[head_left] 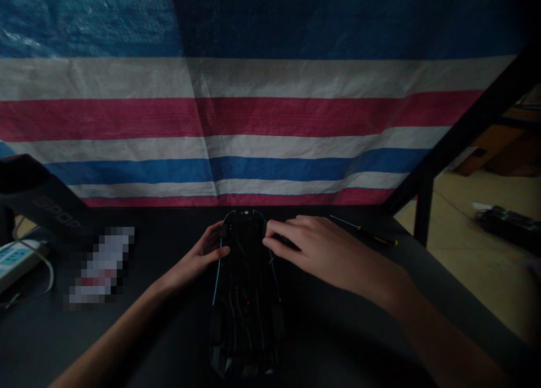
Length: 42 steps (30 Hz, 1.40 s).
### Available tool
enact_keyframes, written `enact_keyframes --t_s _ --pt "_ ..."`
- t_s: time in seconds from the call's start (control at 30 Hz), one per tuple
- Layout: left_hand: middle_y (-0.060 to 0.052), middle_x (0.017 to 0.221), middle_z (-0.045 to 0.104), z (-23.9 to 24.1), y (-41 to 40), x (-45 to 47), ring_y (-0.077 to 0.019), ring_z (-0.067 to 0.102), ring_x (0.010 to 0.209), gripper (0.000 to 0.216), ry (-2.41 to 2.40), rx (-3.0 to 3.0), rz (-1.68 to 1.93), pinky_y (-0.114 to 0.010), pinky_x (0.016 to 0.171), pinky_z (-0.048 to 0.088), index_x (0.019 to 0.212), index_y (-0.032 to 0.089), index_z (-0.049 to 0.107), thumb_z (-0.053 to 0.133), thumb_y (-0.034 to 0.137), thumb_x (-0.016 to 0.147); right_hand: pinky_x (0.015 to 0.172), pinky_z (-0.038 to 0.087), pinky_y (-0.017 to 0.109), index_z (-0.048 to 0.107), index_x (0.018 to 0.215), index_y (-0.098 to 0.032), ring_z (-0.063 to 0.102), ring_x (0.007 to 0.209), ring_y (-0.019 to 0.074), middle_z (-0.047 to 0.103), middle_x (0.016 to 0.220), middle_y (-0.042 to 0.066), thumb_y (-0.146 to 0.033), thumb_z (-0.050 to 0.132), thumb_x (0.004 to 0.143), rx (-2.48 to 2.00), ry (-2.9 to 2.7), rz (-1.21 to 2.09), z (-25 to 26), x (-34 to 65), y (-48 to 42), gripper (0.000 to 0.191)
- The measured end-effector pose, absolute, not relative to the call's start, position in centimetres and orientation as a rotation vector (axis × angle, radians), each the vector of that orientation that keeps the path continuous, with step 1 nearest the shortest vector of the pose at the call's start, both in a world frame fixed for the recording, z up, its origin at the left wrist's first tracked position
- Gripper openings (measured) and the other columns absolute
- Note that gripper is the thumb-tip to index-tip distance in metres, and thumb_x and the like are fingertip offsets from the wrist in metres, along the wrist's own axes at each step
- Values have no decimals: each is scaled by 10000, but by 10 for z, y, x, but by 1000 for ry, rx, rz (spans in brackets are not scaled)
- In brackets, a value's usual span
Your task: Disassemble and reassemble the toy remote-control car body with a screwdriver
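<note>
A dark toy car (247, 286) lies upside down on the black table, its underside facing up and thin light-blue edging along its sides. My left hand (207, 250) is closed on the car's left side near the far end, with the thumb over the edge of the underside. On the opposite side, my right hand (304, 241) has its fingers bent and pinched at the far right wheel area. Something dark shows between thumb and forefinger there, but shadow hides the detail. A screwdriver (378, 240) with a black and yellow handle rests beyond my right hand.
At the left stand a white power strip (21, 261) with a cable and a dark box (46, 199) with lettering. A blurred-out item (101, 267) lies near them. A striped tarp (253, 117) hangs behind the table (338, 331). A black slanted frame (460, 117) rises at right.
</note>
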State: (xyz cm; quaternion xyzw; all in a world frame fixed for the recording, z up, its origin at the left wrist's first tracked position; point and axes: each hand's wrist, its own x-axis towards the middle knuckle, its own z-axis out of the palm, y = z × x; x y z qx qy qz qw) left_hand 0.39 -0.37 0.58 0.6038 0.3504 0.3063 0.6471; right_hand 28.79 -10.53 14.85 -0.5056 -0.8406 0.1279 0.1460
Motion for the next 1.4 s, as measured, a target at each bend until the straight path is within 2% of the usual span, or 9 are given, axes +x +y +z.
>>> enact_keyframes --t_s 0.2,0.37,0.5,0.57,0.7,0.87,1.07,1.23,1.4 --pt "-80 1637 535 6 -4 5 -372 408 1576 719 797 1379 701 -564 1305 323 1566 358 475 793 455 929 899 463 344 604 1136 -236 637 1045 208 709 1126 37 -181 587 1013 -1371 -2423 389 149 287 -107 136" --pt "-80 1652 519 6 -5 5 -375 414 1573 733 800 1359 697 -579 1303 321 1572 367 458 792 463 927 832 448 355 601 1059 -234 625 916 209 682 935 16 -268 519 1091 -1490 -2430 372 149 285 -108 94" --pt "-85 1680 487 7 -5 5 -376 400 1584 736 804 1356 696 -586 1311 304 1564 363 468 802 469 918 919 448 342 580 1046 -236 618 1026 201 687 1050 11 -153 623 977 -1369 -2447 434 151 285 -109 116" --pt "-86 1688 478 6 -5 5 -375 393 1589 723 797 1357 696 -591 1312 299 1563 364 473 796 463 925 932 445 358 608 1057 -239 627 1009 207 701 1028 14 -191 583 1027 -1370 -2444 380 150 284 -109 62" --pt "-75 1679 490 3 -3 3 -365 407 1581 696 781 1361 694 -591 1307 310 1568 382 466 774 452 947 804 441 357 661 1069 -225 630 862 217 696 888 31 -305 456 1129 -1481 -2453 266 146 280 -105 228" --pt "-88 1650 508 4 -4 5 -365 415 1570 715 790 1359 702 -588 1314 296 1563 361 462 789 455 934 922 439 353 602 1026 -215 640 996 204 711 1026 29 -129 594 987 -1402 -2438 316 149 280 -108 95" --pt "-106 1649 496 7 -6 6 -366 422 1565 726 788 1336 702 -598 1312 292 1555 343 448 798 459 930 779 428 357 625 1079 -242 635 844 214 668 867 13 -301 475 1105 -1563 -2412 332 147 283 -109 164" --pt "-105 1655 492 7 -5 5 -368 402 1578 715 788 1356 691 -592 1310 294 1565 346 443 782 450 943 972 442 364 606 1098 -236 636 1065 210 707 1099 24 -143 605 967 -1339 -2442 364 149 284 -110 161" --pt "-106 1673 471 6 -5 5 -367 379 1592 713 769 1356 695 -586 1324 267 1557 336 444 784 447 941 766 418 345 644 1055 -248 631 793 184 682 857 -7 -268 496 1091 -1471 -2446 327 146 285 -108 153"
